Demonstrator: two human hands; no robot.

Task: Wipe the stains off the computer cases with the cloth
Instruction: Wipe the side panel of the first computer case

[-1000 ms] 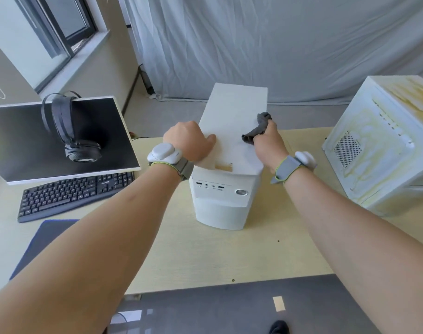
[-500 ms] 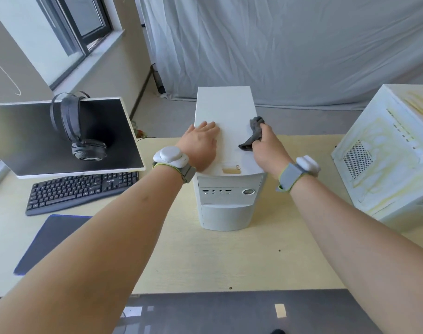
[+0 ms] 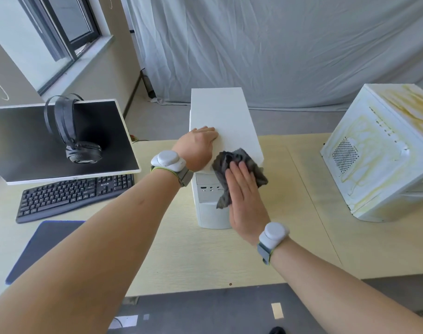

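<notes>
So compared with a moment ago, the right hand (image 3: 245, 198) has come off the top of the tower and dropped down to its front face, and the cloth (image 3: 237, 169) went with it. It was bunched up in the fingers before; now the hand is flat, fingers straight, pressing the grey rag against the upper front panel near the top edge. The left hand (image 3: 198, 148) slid a bit further back along the top, palm down, fingers laid out flat, bracing.

The white computer case (image 3: 222, 116) stands upright in the middle of the desk (image 3: 229, 256). The second case (image 3: 379, 153) sits well off to the right, tipped on its side and covered in yellowish streaks, clearly untouched so far.

Handling-wise: the cloth is soft and floppy, part of it hanging loose below the palm, so it probably bunches and slips unless pressed with a flat hand like this. The tower looks stiff and boxy but likely fairly light for its size, and tall enough to rock or slide on the smooth desk when pushed from the front. Bracing on top looks like the right call. The front buttons and ports under the cloth are probably the fiddly bit.

Monitor (image 3: 61, 141), headphones (image 3: 73, 131) and keyboard (image 3: 75, 196) are over on the left.
</notes>
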